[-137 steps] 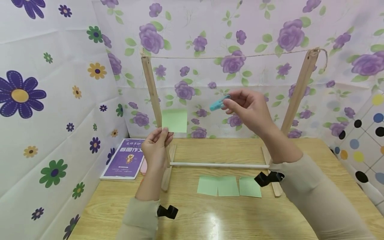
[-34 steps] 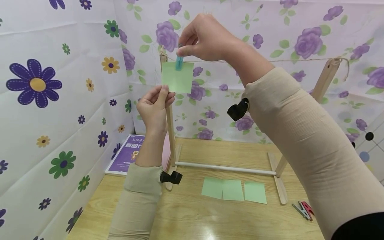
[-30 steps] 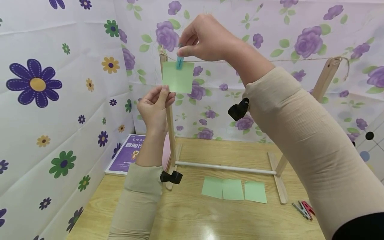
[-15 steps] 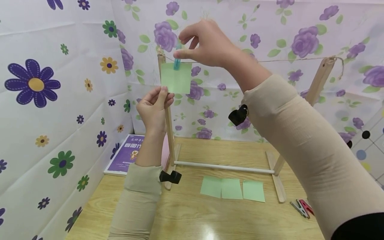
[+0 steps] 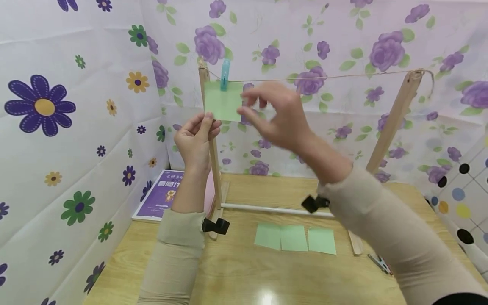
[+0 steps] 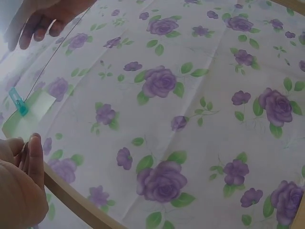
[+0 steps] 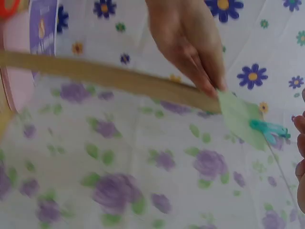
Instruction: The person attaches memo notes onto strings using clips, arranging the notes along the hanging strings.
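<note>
A green paper note (image 5: 223,103) hangs at the string's left end, clipped there by a blue clothespin (image 5: 225,75). My left hand (image 5: 196,137) pinches the note's lower left corner between thumb and fingers, as the left wrist view also shows with the note (image 6: 29,117). Just right of the note, my right hand (image 5: 282,114) is blurred, its fingers loosely bent and apart with nothing between them. In the right wrist view the clothespin (image 7: 268,128) stands clear of the right fingertips (image 7: 300,143) at the edge.
The string (image 5: 328,77) runs between two wooden posts (image 5: 394,123) joined low down by a white rod (image 5: 274,209). Several green notes (image 5: 293,238) lie on the table before it. Clothespins (image 5: 379,264) lie at right, partly behind the sleeve; a purple book (image 5: 158,197) lies left.
The clothespin and note rose to the string with my hands. Since half a second ago, my right hand has let go of the clothespin and moved down and right; the left stays.
</note>
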`<state>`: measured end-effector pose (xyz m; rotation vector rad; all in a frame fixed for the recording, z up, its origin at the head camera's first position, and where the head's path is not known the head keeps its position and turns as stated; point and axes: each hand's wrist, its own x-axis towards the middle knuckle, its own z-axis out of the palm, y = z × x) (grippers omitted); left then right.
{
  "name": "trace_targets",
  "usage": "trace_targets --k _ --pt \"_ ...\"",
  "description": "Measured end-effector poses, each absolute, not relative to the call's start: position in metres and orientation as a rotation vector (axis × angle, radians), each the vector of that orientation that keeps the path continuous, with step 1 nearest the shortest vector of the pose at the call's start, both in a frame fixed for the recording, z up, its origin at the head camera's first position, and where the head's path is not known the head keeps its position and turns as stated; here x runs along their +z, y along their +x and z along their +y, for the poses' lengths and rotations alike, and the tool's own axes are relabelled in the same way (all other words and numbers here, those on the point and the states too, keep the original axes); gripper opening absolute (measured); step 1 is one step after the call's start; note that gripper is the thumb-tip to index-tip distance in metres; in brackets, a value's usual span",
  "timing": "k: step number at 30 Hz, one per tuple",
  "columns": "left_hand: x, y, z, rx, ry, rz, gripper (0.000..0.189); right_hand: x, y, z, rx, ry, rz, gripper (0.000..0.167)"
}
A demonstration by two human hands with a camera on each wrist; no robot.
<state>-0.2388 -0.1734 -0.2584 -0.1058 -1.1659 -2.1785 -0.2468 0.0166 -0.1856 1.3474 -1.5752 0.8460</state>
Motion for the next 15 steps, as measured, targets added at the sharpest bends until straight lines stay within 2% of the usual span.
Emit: trace_targets --k 8,15 --pt "-0.261 -0.238 -0.173 -2.197 -0.13 -1.187 0.014 -0.29 -0.222 0.044 1.071 1.312 -1.755 0.025" --pt "-0.269 -0.234 -0.178 -2.184 -0.154 -1.257 0.019 -0.351 -0.208 0.066 1.175 1.21 -2.016 0.03"
